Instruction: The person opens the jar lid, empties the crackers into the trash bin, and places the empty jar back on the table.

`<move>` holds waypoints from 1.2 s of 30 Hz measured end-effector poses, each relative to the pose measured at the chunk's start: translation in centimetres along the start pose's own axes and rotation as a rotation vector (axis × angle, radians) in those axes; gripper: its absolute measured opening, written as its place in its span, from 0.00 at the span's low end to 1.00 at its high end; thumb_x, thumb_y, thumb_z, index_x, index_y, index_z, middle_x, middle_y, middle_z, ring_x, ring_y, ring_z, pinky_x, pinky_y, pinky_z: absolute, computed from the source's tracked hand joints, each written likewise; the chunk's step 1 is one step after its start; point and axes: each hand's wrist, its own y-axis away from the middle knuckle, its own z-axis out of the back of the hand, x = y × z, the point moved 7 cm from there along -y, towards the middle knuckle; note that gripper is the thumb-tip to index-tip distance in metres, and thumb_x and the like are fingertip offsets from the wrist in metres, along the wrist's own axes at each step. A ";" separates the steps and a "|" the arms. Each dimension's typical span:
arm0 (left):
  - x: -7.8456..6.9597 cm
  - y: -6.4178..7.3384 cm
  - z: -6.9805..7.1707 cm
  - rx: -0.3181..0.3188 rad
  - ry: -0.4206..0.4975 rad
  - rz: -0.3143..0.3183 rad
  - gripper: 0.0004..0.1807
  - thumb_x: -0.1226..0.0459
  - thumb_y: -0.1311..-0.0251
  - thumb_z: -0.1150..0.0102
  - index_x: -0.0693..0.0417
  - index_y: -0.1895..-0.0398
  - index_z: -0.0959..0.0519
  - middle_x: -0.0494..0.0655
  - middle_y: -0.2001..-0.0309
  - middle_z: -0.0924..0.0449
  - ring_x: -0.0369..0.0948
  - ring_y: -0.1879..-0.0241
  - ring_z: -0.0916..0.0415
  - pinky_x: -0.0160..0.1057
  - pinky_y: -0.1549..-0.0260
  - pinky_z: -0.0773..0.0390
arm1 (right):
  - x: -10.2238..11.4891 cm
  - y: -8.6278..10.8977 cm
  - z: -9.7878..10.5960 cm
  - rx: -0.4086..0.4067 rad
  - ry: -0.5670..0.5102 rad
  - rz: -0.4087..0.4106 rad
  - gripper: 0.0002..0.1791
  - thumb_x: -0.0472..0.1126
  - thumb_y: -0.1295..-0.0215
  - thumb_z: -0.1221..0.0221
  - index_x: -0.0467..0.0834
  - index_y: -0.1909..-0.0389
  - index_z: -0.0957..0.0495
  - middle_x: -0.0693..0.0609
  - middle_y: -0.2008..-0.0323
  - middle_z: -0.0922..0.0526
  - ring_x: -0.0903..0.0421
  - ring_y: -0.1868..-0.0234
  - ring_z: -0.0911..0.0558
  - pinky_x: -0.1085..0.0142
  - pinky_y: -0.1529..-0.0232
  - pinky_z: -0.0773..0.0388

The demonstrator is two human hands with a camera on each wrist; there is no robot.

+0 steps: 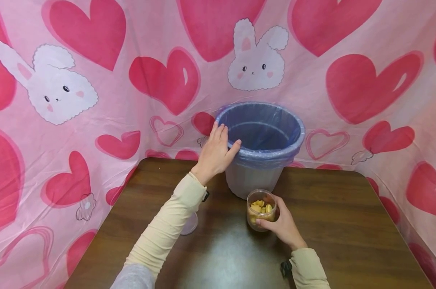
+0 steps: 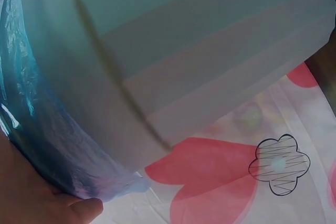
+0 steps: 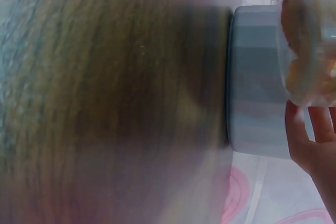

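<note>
A bin [image 1: 254, 178] with a blue plastic liner [image 1: 294, 150] folded over its rim stands upright at the back of the table. My left hand [image 1: 216, 152] rests against the left of the lined rim, fingers fairly straight. In the left wrist view that hand [image 2: 42, 198] is partly cut off beside the liner [image 2: 68, 145]. My right hand [image 1: 284, 222] grips a clear plastic jar [image 1: 254, 220], lidless, in front of the bin. Yellow snack pieces [image 1: 261, 208] lie inside it. The right wrist view shows fingers [image 3: 299, 129] under the jar [image 3: 294, 72].
A round translucent lid [image 1: 190, 224] lies on the brown wooden table [image 1: 341, 224], partly behind the left forearm. Pink cloth [image 1: 210, 80] with hearts and rabbits hangs around the table's back and sides.
</note>
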 end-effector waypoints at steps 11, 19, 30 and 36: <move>0.0 -0.1 0.1 -0.018 0.014 -0.010 0.40 0.41 0.39 0.68 0.64 0.37 0.42 0.56 0.34 0.46 0.48 0.30 0.63 0.42 0.35 0.51 | 2.3 -0.1 1.1 -0.054 -0.054 0.034 0.43 0.34 0.60 0.31 0.38 0.40 0.41 0.41 0.48 0.30 0.51 0.48 0.32 0.80 0.49 0.38; -0.1 0.0 0.0 -0.010 0.038 -0.001 0.40 0.41 0.39 0.68 0.65 0.36 0.43 0.56 0.33 0.47 0.48 0.30 0.65 0.43 0.35 0.51 | 2.5 -0.5 2.0 -0.095 -0.095 0.097 0.45 0.32 0.61 0.31 0.48 0.39 0.41 0.46 0.48 0.30 0.59 0.48 0.31 0.80 0.49 0.38; 0.0 0.1 -0.2 -0.008 0.056 0.001 0.40 0.41 0.40 0.68 0.65 0.36 0.43 0.56 0.33 0.47 0.48 0.30 0.66 0.43 0.35 0.51 | 6.5 0.1 3.7 -0.158 -0.116 0.131 0.43 0.26 0.60 0.35 0.36 0.39 0.42 0.36 0.48 0.32 0.53 0.49 0.31 0.80 0.50 0.36; 0.0 0.1 -0.2 -0.010 0.064 0.002 0.40 0.41 0.40 0.68 0.65 0.36 0.44 0.56 0.33 0.47 0.48 0.30 0.66 0.43 0.35 0.50 | 6.3 -0.2 5.3 -0.207 -0.159 0.158 0.44 0.22 0.62 0.36 0.36 0.39 0.42 0.37 0.50 0.32 0.55 0.49 0.31 0.79 0.50 0.35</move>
